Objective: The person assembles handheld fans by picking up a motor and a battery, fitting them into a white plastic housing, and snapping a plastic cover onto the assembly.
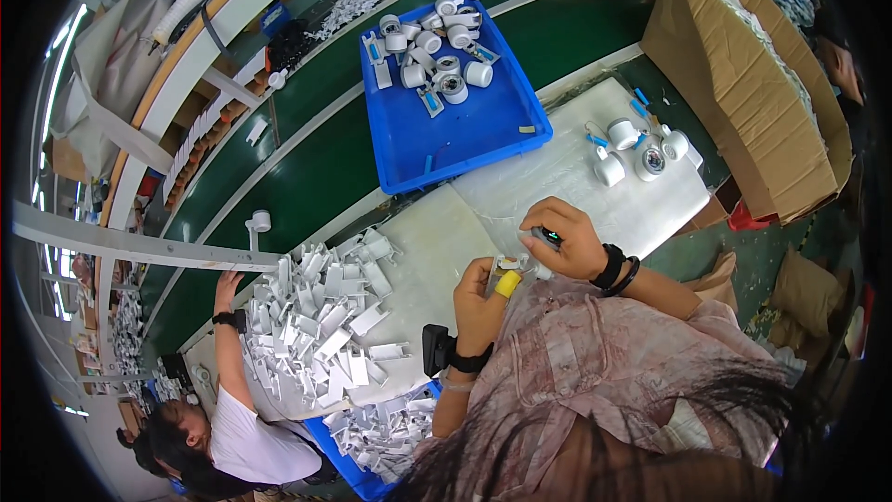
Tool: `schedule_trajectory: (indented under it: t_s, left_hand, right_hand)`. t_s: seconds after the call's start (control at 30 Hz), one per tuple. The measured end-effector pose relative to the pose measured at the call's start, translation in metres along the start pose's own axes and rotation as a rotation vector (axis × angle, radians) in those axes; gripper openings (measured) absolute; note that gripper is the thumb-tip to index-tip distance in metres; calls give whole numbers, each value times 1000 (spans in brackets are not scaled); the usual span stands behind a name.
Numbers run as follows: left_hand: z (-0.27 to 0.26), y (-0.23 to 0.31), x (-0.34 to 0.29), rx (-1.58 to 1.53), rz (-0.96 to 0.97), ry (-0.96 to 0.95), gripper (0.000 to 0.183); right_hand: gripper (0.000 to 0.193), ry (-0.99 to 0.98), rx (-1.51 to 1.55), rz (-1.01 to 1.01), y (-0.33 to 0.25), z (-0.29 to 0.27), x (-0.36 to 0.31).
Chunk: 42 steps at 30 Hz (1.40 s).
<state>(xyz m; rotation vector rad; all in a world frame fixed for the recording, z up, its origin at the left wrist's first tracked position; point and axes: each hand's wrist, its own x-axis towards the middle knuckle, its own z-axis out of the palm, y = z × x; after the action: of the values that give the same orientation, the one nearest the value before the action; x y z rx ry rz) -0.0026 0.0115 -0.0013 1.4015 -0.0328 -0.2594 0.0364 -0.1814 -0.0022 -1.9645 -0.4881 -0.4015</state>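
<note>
My left hand (478, 312), with a yellow cover on the thumb, is closed on a small white plastic part (509, 263) close to my body. Right beside it, my right hand (569, 240) is closed, its fingertips at the same spot. A small dark item with a green glow (548, 238) shows at its fingers; its kind cannot be made out. Beyond my right hand, several white round lamp-like housings (650, 162) with blue cylindrical pieces (638, 108) lie on the pale work surface (567, 144).
A blue tray (446, 144) holds several white housings. White plastic brackets (325, 321) are heaped to the left, with more in a blue bin (362, 479) below. A cardboard box (734, 84) stands right. A green conveyor (307, 153) runs behind. A co-worker (251, 437) reaches in at left.
</note>
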Motion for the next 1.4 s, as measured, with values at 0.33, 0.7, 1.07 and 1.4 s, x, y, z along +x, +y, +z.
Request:
schedule_trajectory:
  t_s: [0.33,0.7,1.07,1.4]
  left_hand:
    - [-2,-4,4,-48,-10,-17,20]
    - [-12,-1,19,-19,-71,13,19]
    - [-162,9,101,85,119,477,14]
    - [-304,-27,222,196,188,777,20]
  right_hand:
    - [15,-2,7,11,2,0,2]
    - [17,-162,-10,103,14,4,2]
    - [28,-413,-27,227,79,-5,81]
    - [29,-289,-192,160,201,52,226]
